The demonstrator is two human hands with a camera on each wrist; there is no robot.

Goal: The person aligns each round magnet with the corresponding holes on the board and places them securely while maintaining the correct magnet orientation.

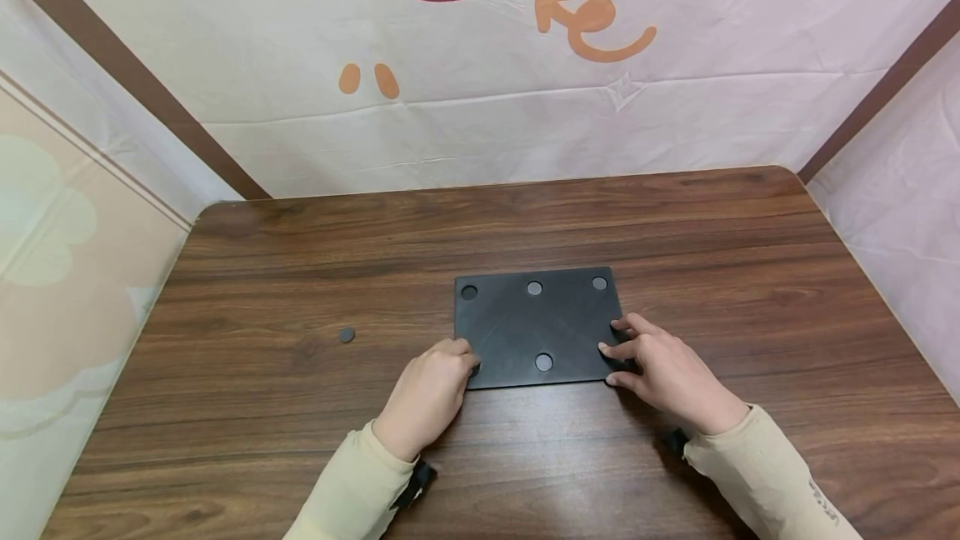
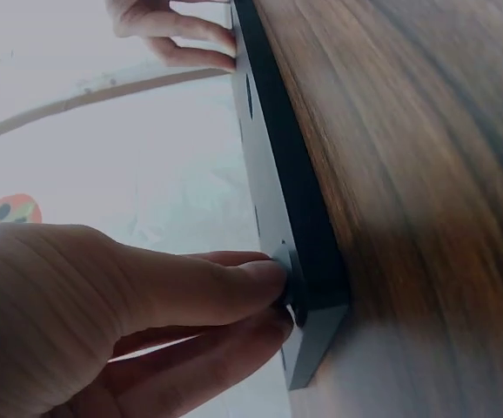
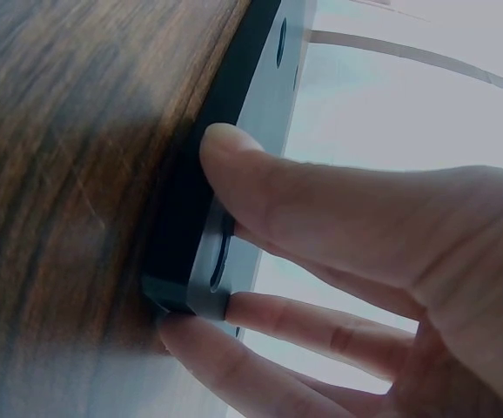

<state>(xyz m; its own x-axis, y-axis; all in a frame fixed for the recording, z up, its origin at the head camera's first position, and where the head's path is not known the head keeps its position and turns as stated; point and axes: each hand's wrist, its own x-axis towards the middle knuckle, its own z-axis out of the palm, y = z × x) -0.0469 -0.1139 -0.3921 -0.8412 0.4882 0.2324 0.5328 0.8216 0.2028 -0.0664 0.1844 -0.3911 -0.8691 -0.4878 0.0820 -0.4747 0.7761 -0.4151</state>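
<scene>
A flat black rectangular board [image 1: 525,327] with round recesses lies on the table. At its near left corner my left hand [image 1: 435,386] pinches a small dark disc [image 2: 286,274] between thumb and fingers, the disc standing tilted at the recess there. My right hand [image 1: 663,373] grips the near right corner, thumb on the near edge and fingers on the top and right side. Light grey discs fill the far middle, far right and near middle recesses; the far left recess [image 1: 468,292] looks dark. A loose grey disc [image 1: 347,335] lies left of the board.
The brown wood-grain table [image 1: 300,257] extends around the board on all sides. Behind it hangs a pale cloth [image 1: 487,140] with printed figures, and more cloth stands at the left and right.
</scene>
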